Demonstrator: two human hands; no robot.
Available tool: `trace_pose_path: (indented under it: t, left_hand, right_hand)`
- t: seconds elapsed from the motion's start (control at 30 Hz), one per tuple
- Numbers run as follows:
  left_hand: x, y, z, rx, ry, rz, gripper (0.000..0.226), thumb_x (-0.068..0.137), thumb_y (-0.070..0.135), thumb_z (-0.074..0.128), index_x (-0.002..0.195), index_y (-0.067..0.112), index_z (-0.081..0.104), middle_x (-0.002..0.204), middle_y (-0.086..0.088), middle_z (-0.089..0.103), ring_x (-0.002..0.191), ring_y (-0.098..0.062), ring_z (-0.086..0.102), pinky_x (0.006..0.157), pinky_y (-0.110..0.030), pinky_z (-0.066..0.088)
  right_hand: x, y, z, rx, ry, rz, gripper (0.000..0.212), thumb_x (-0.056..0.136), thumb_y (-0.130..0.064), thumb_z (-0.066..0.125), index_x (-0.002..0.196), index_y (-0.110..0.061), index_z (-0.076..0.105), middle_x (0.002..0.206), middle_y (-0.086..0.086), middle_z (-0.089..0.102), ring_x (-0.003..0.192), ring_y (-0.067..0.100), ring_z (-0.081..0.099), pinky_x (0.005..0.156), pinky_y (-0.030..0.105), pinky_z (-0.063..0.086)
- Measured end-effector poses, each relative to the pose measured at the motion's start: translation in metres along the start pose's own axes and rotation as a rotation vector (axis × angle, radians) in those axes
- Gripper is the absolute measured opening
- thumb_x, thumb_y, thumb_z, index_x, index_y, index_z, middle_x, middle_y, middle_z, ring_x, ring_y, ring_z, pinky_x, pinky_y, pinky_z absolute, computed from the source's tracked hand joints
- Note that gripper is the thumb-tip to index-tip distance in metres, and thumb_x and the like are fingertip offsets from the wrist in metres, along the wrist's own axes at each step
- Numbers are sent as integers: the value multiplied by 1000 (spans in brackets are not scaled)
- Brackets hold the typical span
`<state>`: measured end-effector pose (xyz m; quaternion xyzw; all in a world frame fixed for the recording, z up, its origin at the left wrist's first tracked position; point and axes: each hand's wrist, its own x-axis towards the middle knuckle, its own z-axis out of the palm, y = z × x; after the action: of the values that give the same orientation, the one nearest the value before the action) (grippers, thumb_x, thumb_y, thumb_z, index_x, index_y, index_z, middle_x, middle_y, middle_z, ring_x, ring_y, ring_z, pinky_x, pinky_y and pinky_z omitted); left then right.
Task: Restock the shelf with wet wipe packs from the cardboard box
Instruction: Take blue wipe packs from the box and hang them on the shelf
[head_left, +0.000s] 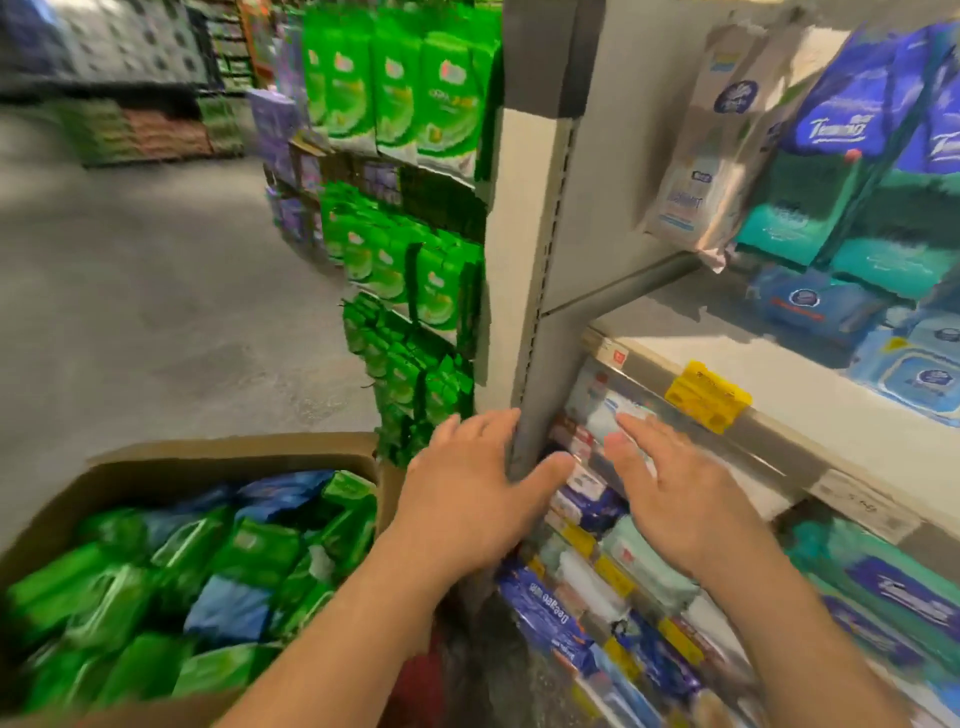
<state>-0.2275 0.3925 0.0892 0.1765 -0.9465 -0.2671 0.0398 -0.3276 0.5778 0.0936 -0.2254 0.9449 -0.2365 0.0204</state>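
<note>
A cardboard box (228, 451) stands at the lower left, filled with green and blue wet wipe packs (208, 566). My left hand (467, 493) rests against the grey shelf upright (535, 405), with fingers on one side and thumb on the other. My right hand (670, 488) is flat with straight fingers, touching a pale wipe pack (605, 410) under the shelf edge. Neither hand grips a pack. Rows of blue, white and mint packs (587, 577) stand on the shelf below my hands.
The shelf above (779, 379) has a yellow tag (707, 396) on its edge and holds blue and teal packs (852, 171) at the back right. Green packs (395, 93) hang on the end rack to the left. Grey floor (156, 291) stretches left.
</note>
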Motion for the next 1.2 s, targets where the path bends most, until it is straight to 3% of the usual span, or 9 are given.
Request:
trace_pose_path:
  t: [0.1, 0.23, 0.3, 0.4, 0.57, 0.7, 0.77, 1.0, 1.2]
  left_hand:
    - [-46, -60, -22, -19, 50, -106, 87, 88, 85, 32, 159, 35, 29, 164, 10, 32, 154, -21, 21, 124, -47, 25]
    - [-102, -133, -43, -65, 76, -253, 104, 74, 94, 17, 159, 36, 28, 165, 8, 32, 153, -22, 24, 124, -46, 26]
    - [-125, -163, -53, -108, 101, -321, 103, 76, 93, 18, 161, 35, 25, 166, 5, 31, 153, -22, 24, 124, -44, 24]
    - [-151, -200, -67, -166, 133, -410, 104, 75, 94, 17, 161, 36, 21, 167, 3, 29, 153, -22, 24, 124, -47, 25]
    - [-177, -243, -83, -259, 210, -488, 104, 76, 95, 18, 161, 35, 25, 166, 4, 30, 153, -22, 23, 123, -44, 21]
    - [-177, -274, -86, -322, 237, -556, 107, 72, 92, 17, 161, 33, 28, 166, 5, 32, 152, -21, 27, 124, -44, 25]
    - [-171, -289, -87, -343, 251, -595, 106, 72, 95, 17, 159, 36, 31, 164, 5, 35, 150, -21, 31, 122, -46, 29]
    - [-139, -320, -99, -273, 242, -699, 98, 75, 87, 19, 157, 36, 36, 162, 5, 39, 148, -18, 34, 119, -40, 27]
    - [-117, -346, -96, -320, 250, -746, 84, 83, 84, 28, 154, 39, 39, 159, 11, 41, 146, -13, 37, 119, -41, 32]
  right_hand:
    - [-22, -52, 33, 52, -81, -46, 98, 76, -85, 10, 152, -35, 47, 162, -5, 40, 153, 11, 27, 125, 43, 24]
    - [-48, -114, 78, 45, -176, -120, 76, 88, -75, 24, 149, -37, 50, 161, -4, 42, 152, 13, 31, 123, 39, 25]
    - [-58, -139, 98, 68, -231, -163, 82, 85, -77, 21, 149, -35, 50, 160, -6, 44, 151, 10, 31, 122, 34, 23]
    - [-69, -171, 120, 111, -281, -197, 91, 78, -84, 20, 151, -36, 47, 160, -7, 43, 151, 8, 30, 124, 40, 27]
    - [-70, -214, 144, 91, -356, -271, 77, 88, -74, 27, 154, -37, 43, 157, -9, 46, 145, 14, 41, 119, 38, 34]
    - [-52, -232, 170, 108, -381, -322, 83, 86, -76, 26, 154, -32, 44, 158, -10, 44, 146, 12, 41, 118, 31, 33]
    - [-38, -238, 187, 114, -417, -301, 71, 94, -69, 33, 155, -34, 41, 159, -11, 43, 147, 13, 37, 115, 29, 31]
    - [18, -250, 237, 144, -461, -340, 61, 102, -57, 47, 156, -30, 39, 158, -10, 43, 147, 12, 37, 116, 33, 34]
    - [56, -254, 276, 139, -492, -349, 56, 102, -51, 52, 152, -28, 44, 151, -4, 53, 137, 17, 49, 110, 34, 42]
